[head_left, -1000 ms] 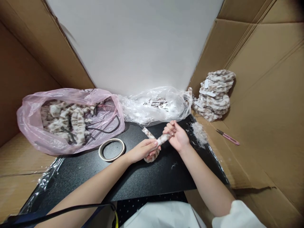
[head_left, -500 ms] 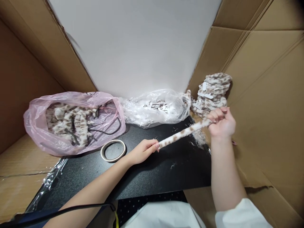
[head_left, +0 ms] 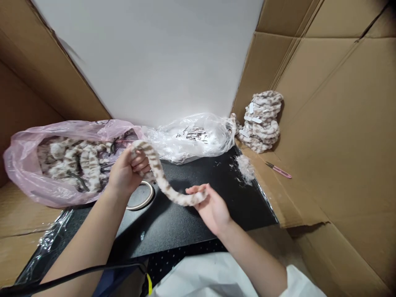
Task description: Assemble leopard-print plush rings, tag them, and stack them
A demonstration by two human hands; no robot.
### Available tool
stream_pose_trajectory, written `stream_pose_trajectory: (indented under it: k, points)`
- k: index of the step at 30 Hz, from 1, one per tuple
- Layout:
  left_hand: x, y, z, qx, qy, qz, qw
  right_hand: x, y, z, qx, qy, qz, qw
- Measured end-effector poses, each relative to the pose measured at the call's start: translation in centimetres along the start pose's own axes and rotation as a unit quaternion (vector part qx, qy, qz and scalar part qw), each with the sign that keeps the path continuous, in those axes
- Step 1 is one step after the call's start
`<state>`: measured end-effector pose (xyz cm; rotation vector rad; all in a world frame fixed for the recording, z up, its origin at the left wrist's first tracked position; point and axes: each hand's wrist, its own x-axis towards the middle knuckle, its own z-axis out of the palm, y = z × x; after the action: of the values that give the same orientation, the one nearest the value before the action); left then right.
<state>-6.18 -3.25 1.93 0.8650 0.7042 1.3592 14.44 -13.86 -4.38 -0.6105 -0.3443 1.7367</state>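
A long, narrow furry strip [head_left: 165, 185], white with brown spots, hangs in a slack curve between my two hands above the black tabletop [head_left: 173, 231]. My left hand [head_left: 126, 169] is closed around its upper end, near the pink bag. The other end is pinched between the thumb and fingers of my right hand [head_left: 213, 208], palm partly turned up. Below my left hand lies a roll of tape [head_left: 145, 198], partly hidden by that hand and the strip.
A pink plastic bag [head_left: 21, 165] at left holds spotted furry pieces and dark cords. Behind the table's middle lies a clear plastic bag [head_left: 210, 144]. At right are a tagged furry stack [head_left: 262, 119], loose fluff [head_left: 246, 169] and pink-handled thread snips [head_left: 280, 170]. Cardboard walls [head_left: 334, 123] stand around.
My left hand has risen and moved left with one end of the strip. My right hand has come down and left from the furry stack. The taut strip now sags, and the snips show.
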Motion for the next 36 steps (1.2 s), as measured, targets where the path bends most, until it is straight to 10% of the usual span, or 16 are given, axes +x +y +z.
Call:
stream_pose_trajectory:
  k: [3, 7, 11, 13, 16, 23, 29, 36]
  points:
    - [-0.8, 1.5, -0.7, -0.084, -0.01, -0.009, 0.996, -1.0, 3.5, -1.2, -0.022, -0.006, 0.055, 0.998]
    - [-1.9, 2.9, -1.7, -0.102, -0.021, 0.019, 0.994, -0.9, 1.9, -3.3, -0.041, -0.007, 0.097, 0.994]
    - [-2.5, 3.5, -1.6, -0.076, -0.069, 0.021, 0.994, 1.2, -4.7, -6.2, -0.152, 0.114, -0.053, 0.98]
    - [-2.6, 3.5, -1.2, -0.065, -0.088, 0.013, 0.994, 2.2, -7.5, -6.9, -0.263, 0.208, -0.172, 0.926]
    - [-2.4, 3.3, -0.9, -0.064, -0.106, 0.006, 0.992, 2.6, -8.3, -6.0, -0.356, 0.187, -0.239, 0.884]
    - [-2.1, 3.0, -0.4, -0.072, -0.111, -0.007, 0.991, 4.5, -2.4, -2.6, -0.291, -0.03, 0.083, 0.953]
    - [-2.5, 3.3, 0.2, -0.083, -0.104, -0.037, 0.99, 7.4, -6.8, -3.4, -0.347, 0.153, -0.137, 0.915]
    - [-1.3, 1.4, 2.5, -0.091, -0.117, -0.088, 0.985, 6.0, -1.3, 1.9, -0.468, -0.185, -0.052, 0.862]
